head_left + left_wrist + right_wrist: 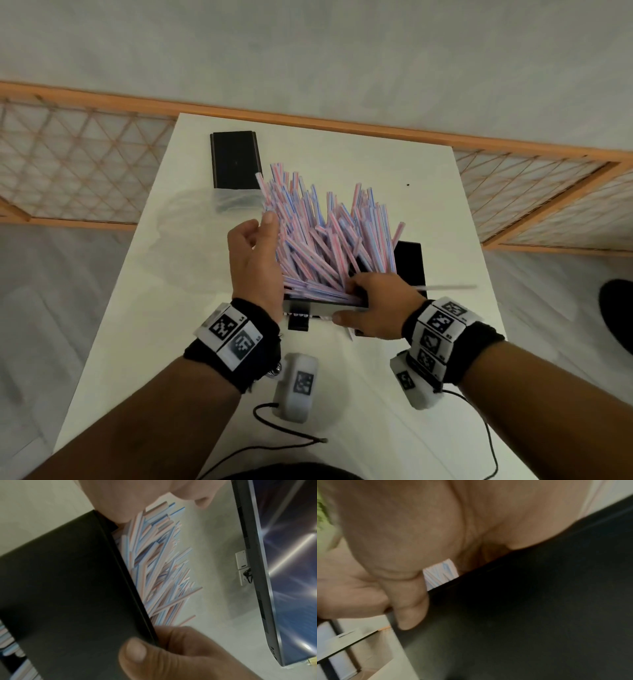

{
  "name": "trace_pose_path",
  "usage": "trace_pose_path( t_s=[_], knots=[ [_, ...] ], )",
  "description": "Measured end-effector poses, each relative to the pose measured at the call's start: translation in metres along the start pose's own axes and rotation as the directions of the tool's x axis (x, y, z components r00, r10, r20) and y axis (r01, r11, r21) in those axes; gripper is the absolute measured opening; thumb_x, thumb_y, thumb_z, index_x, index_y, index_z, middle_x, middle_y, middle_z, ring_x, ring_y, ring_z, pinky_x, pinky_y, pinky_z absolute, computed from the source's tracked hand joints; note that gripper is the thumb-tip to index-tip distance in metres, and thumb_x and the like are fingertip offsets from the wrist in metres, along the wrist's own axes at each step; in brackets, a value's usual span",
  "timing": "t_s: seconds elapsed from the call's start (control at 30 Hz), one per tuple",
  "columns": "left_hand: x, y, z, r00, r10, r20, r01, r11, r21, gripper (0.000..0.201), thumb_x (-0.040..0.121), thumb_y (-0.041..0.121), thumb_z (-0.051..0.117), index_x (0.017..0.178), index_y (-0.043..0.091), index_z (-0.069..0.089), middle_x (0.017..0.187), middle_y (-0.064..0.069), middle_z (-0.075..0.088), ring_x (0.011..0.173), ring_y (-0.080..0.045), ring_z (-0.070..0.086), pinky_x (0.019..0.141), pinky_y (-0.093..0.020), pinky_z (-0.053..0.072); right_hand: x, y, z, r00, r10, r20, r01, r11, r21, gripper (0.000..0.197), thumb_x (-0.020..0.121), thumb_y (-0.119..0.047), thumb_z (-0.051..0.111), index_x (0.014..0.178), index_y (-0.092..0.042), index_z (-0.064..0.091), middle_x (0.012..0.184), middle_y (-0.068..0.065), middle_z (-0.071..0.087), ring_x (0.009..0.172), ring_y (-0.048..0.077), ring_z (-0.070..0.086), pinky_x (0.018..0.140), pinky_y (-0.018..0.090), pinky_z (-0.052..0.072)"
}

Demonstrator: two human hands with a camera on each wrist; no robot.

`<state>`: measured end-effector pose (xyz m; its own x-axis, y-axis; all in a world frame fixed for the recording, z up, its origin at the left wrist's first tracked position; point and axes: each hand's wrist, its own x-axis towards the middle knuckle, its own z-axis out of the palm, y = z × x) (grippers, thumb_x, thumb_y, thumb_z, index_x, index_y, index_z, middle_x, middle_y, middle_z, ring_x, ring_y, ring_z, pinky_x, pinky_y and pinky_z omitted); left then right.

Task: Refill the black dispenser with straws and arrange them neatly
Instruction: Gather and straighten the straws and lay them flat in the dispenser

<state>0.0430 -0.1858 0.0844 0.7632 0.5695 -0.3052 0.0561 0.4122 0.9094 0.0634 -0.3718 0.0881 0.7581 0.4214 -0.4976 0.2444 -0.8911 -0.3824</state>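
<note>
The black dispenser [409, 263] stands on the white bench [164, 291], near its front edge. A dense bundle of pink, blue and white striped straws [325, 240] fills it; the straws stick up out of the open top at mixed angles and fan out unevenly. One straw [445, 287] lies across the right side of the dispenser, pointing right.

Left hand [255, 263]: placed against the left side of the bundle, fingers extended and touching the straws, not curled round them.

Right hand [375, 305]: grip closed on the dispenser's near top edge, thumb on the front wall, fingers over the rim among the straw bases. The left wrist view confirms this.

A black lid [235, 160] lies flat at the far left of the bench, well apart from the dispenser. A clear plastic bag [219, 205] lies just in front of the lid.
</note>
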Motion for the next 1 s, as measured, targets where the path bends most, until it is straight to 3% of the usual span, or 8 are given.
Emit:
trace_pose_path(
  t_s=[0.1, 0.3, 0.47, 0.57, 0.67, 0.77, 0.87, 1.0],
  knots=[
    [0.005, -0.005, -0.003, 0.999, -0.051, -0.014, 0.051, 0.998, -0.038, 0.084, 0.065, 0.082, 0.072, 0.113, 0.014, 0.059, 0.127, -0.02, 0.064, 0.12, -0.037, 0.062, 0.106, -0.061, 0.046, 0.006, -0.003, -0.001, 0.996, 0.046, 0.083, -0.04, 0.997, -0.067, 0.052, 0.074, -0.074, 0.064, 0.084, -0.024, 0.057, 0.081, -0.002, 0.066, 0.077, 0.019, 0.065, 0.075, 0.033, 0.056],
    [-0.003, 0.008, 0.0, 0.999, -0.045, -0.03, 0.044, 0.999, -0.023, 0.063, 0.066, 0.073, 0.064, 0.099, 0.02, 0.055, 0.112, -0.009, 0.061, 0.121, -0.037, 0.059, 0.107, -0.057, 0.046, 0.017, -0.018, -0.003, 0.993, -0.029, 0.114, 0.029, 1.0, 0.001, 0.04, 0.08, -0.066, 0.067, 0.083, -0.029, 0.05, 0.079, -0.006, 0.055, 0.068, 0.01, 0.055, 0.06, 0.027, 0.042],
    [-0.002, 0.008, -0.004, 1.0, 0.005, -0.025, -0.004, 1.0, 0.031, 0.047, 0.088, 0.063, 0.061, 0.105, 0.02, 0.054, 0.115, -0.003, 0.061, 0.1, -0.014, 0.059, 0.091, -0.036, 0.048, 0.023, -0.03, 0.002, 0.988, -0.117, 0.101, 0.112, 0.992, 0.056, 0.043, 0.081, -0.059, 0.069, 0.109, -0.026, 0.066, 0.097, -0.004, 0.066, 0.089, 0.018, 0.062, 0.081, 0.031, 0.051],
    [-0.002, 0.011, -0.006, 0.999, 0.014, -0.033, -0.014, 1.0, 0.013, 0.059, 0.07, 0.072, 0.062, 0.102, 0.023, 0.054, 0.112, 0.0, 0.063, 0.106, -0.017, 0.062, 0.098, -0.044, 0.052, 0.023, -0.037, 0.001, 0.985, -0.096, 0.143, 0.097, 0.995, -0.004, 0.043, 0.081, -0.058, 0.069, 0.109, -0.025, 0.066, 0.096, -0.003, 0.065, 0.087, 0.019, 0.062, 0.077, 0.031, 0.051],
    [-0.003, 0.011, -0.005, 0.998, 0.058, -0.023, -0.057, 0.998, 0.039, 0.058, 0.068, 0.075, 0.059, 0.101, 0.027, 0.056, 0.119, -0.006, 0.063, 0.115, -0.022, 0.062, 0.106, -0.051, 0.048, 0.026, -0.043, 0.001, 0.98, -0.099, 0.17, 0.097, 0.995, 0.02, 0.044, 0.081, -0.056, 0.071, 0.111, -0.024, 0.064, 0.098, -0.001, 0.065, 0.089, 0.02, 0.062, 0.082, 0.036, 0.053],
    [-0.003, 0.014, -0.004, 0.999, 0.045, 0.011, -0.045, 0.999, 0.028, 0.058, 0.067, 0.077, 0.062, 0.101, 0.03, 0.056, 0.114, -0.002, 0.065, 0.111, -0.016, 0.065, 0.102, -0.047, 0.05, 0.029, -0.044, 0.001, 0.978, -0.086, 0.193, 0.084, 0.996, 0.019, 0.056, 0.08, -0.058, 0.072, 0.122, -0.023, 0.062, 0.113, 0.0, 0.065, 0.104, 0.023, 0.063, 0.092, 0.038, 0.052],
    [-0.002, 0.014, -0.003, 0.997, -0.005, 0.077, 0.002, 1.0, 0.03, 0.072, 0.061, 0.088, 0.066, 0.108, 0.033, 0.06, 0.123, -0.01, 0.065, 0.118, -0.029, 0.063, 0.104, -0.059, 0.048, 0.028, -0.046, 0.003, 0.972, -0.065, 0.226, 0.071, 0.997, -0.018, 0.075, 0.079, -0.058, 0.071, 0.141, -0.023, 0.049, 0.135, 0.0, 0.057, 0.124, 0.024, 0.054, 0.102, 0.036, 0.045],
    [-0.004, 0.021, 0.0, 0.995, 0.004, 0.097, -0.009, 0.999, 0.053, 0.065, 0.069, 0.072, 0.066, 0.111, 0.023, 0.059, 0.121, -0.011, 0.066, 0.118, -0.03, 0.062, 0.107, -0.06, 0.045, 0.028, -0.046, 0.002, 0.976, -0.093, 0.195, 0.079, 0.994, 0.078, 0.052, 0.084, -0.053, 0.069, 0.127, -0.027, 0.055, 0.121, -0.003, 0.063, 0.114, 0.021, 0.059, 0.096, 0.034, 0.047]
  ],
)
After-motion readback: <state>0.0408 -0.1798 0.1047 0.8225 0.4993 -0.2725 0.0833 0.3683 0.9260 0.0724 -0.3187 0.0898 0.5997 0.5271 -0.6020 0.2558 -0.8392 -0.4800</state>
